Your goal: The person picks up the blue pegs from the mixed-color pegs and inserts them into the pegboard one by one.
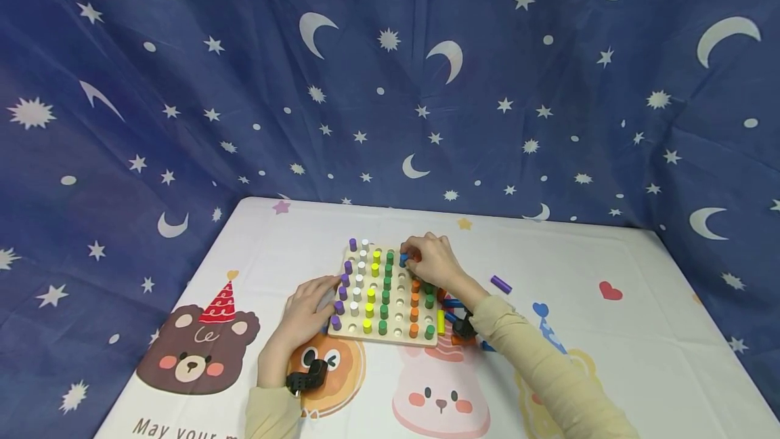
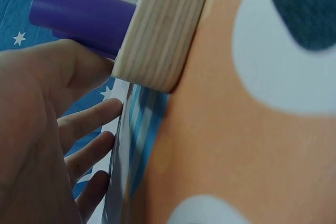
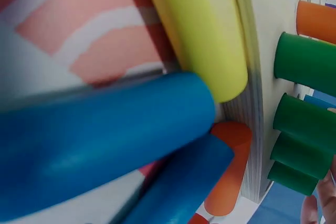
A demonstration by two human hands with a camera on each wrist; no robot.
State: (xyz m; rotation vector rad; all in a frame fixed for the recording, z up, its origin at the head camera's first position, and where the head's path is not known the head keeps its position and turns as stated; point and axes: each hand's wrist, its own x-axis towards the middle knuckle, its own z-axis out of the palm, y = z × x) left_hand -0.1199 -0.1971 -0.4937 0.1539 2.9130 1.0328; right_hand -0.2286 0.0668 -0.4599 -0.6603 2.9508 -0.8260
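Observation:
A pale wooden peg board (image 1: 405, 341) lies on the table with columns of purple, white, yellow, green and orange pegs standing in it. At the far edge, my right hand (image 1: 435, 261) pinches a blue peg (image 1: 403, 260) at the top of a column of bare holes; whether it is seated is unclear. Only fingertips (image 3: 328, 198) of that hand show in the right wrist view, behind green pegs (image 3: 307, 64). My left hand (image 1: 305, 310) rests at the board's left side. In the left wrist view, its thumb touches the board's edge (image 2: 157, 40) near a purple peg (image 2: 84, 17), other fingers extended.
Loose pegs lie right of the board: a yellow peg (image 1: 441, 322), several blue ones, including a blue peg (image 3: 105, 135), and an orange peg (image 3: 229, 171). Farther right lies a purple peg (image 1: 501, 284). A printed white cloth (image 1: 640, 344) covers the table; a starry blue curtain (image 1: 378, 134) hangs behind.

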